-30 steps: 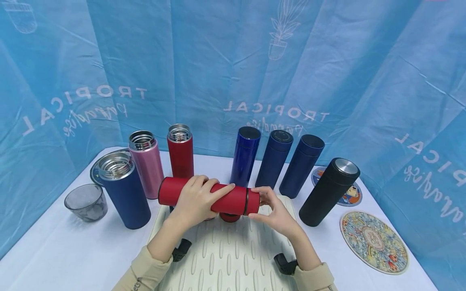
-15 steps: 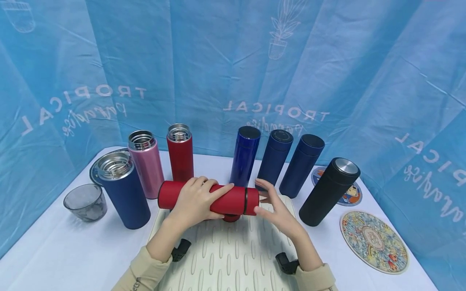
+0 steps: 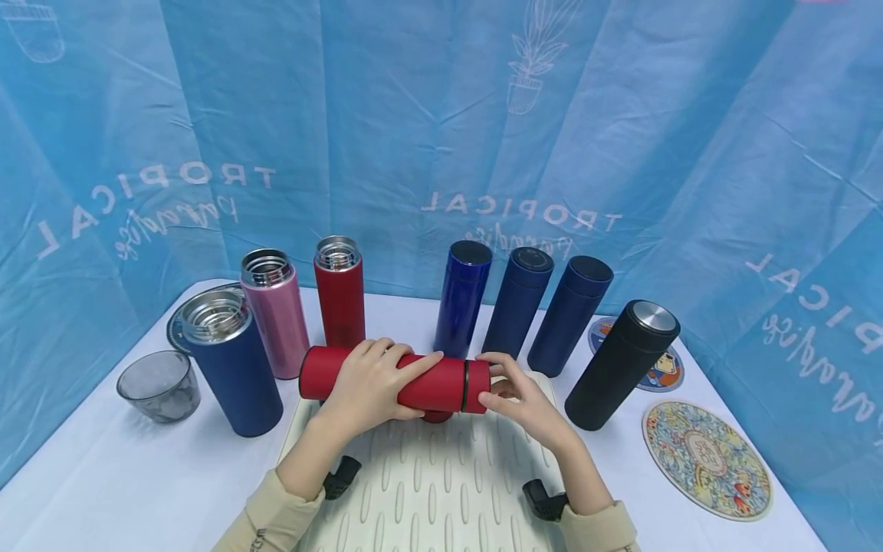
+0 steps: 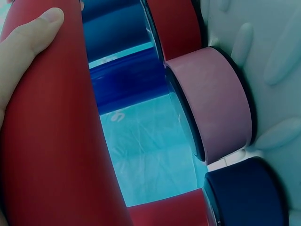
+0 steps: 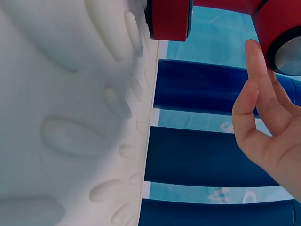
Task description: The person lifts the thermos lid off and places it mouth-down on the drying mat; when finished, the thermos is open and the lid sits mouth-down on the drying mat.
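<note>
My left hand (image 3: 372,379) grips a red thermos (image 3: 434,382) from above, holding it sideways over a pale ribbed mat (image 3: 414,498). Its thumb lies along the body in the left wrist view. At the right end, my right hand (image 3: 520,402) has its thumb and a finger at the red lid (image 3: 477,386), beyond a black ring. The right wrist view shows a silver disc (image 5: 289,56) on that lid's end. Below the thermos lie loose lids: a red lid (image 4: 178,28), a pink lid (image 4: 216,106) and a navy lid (image 4: 247,197).
Lidless navy (image 3: 237,376), pink (image 3: 279,326) and red (image 3: 341,307) thermoses stand at left, beside a grey glass bowl (image 3: 162,387). Several lidded blue thermoses (image 3: 513,314) stand behind; a black thermos (image 3: 614,376) and a patterned round coaster (image 3: 707,460) are at right.
My right hand's fingers opened and lifted off the top of the lid, then came back down to it. The thermos sank slightly; my left hand keeps its grip.
</note>
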Tool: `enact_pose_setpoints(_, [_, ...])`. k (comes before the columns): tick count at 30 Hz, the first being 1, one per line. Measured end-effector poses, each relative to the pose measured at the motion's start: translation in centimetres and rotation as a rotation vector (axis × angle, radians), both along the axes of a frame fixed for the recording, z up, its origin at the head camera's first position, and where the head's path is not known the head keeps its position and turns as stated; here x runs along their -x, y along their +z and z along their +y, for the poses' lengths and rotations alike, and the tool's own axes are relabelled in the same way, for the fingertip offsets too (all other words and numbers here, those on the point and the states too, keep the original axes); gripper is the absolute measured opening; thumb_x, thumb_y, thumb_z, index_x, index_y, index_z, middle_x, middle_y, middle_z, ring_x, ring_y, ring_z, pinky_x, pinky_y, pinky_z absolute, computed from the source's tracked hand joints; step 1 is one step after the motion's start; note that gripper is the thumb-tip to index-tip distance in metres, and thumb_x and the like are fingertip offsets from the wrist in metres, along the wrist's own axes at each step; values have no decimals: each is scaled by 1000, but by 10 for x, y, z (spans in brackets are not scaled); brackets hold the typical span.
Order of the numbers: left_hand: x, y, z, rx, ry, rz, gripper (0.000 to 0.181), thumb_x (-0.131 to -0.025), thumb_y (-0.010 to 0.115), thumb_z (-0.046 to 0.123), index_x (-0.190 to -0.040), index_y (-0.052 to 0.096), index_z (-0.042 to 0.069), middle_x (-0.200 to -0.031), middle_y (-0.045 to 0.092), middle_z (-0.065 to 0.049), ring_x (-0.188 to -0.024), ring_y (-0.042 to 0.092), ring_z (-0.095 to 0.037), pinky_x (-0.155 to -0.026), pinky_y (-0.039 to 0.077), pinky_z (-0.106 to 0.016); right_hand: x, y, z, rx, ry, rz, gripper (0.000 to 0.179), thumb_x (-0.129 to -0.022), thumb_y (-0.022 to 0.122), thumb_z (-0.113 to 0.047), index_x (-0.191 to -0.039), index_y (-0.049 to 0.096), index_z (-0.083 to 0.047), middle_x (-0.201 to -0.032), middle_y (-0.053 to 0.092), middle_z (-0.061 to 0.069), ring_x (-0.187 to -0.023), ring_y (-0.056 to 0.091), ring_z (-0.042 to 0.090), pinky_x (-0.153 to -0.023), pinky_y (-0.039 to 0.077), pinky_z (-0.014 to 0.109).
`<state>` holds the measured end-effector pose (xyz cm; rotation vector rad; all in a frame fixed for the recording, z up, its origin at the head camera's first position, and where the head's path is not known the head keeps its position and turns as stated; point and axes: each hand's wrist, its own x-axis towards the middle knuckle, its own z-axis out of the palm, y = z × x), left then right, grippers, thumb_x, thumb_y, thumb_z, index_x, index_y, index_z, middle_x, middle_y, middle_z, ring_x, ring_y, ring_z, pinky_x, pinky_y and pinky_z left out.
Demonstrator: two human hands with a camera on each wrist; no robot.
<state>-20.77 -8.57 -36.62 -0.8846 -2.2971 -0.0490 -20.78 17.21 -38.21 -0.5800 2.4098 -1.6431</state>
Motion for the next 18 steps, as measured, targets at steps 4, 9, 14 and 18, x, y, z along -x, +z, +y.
enact_pose_setpoints(4, [0,-1,-1,6,-1,10,78,-54,81,54,-124,57,30,-96,64,-6,-87,59,-24,-77,50,-40,0,0,0,4,26,53,57,-83,66,-23,-133,38,-22,-127,46,12,-100,57,28,-82,48,44])
enact_pose_setpoints(9, [1,0,-1,5,-6,24,77,-54,80,54,-124,57,30,-95,64,-6,-87,59,-24,-77,50,-40,1,-1,1,2,58,163,70,-76,73,-8,-133,35,-17,-132,41,11,-110,53,31,-88,44,54])
enact_pose_setpoints(14, [1,0,-1,2,-7,27,77,-55,80,55,-124,57,30,-95,65,-6,-87,59,-24,-76,50,-40,1,1,0,-23,68,272,80,-67,78,0,-133,36,-14,-135,39,8,-115,50,32,-89,47,43])
enact_pose_setpoints(18, [0,1,-2,2,-5,34,77,-55,79,56,-124,58,30,-95,65,-5,-86,59,-24,-76,50,-40,1,1,0,10,68,205,80,-75,74,-8,-140,27,-13,-141,32,12,-119,46,34,-91,46,43])
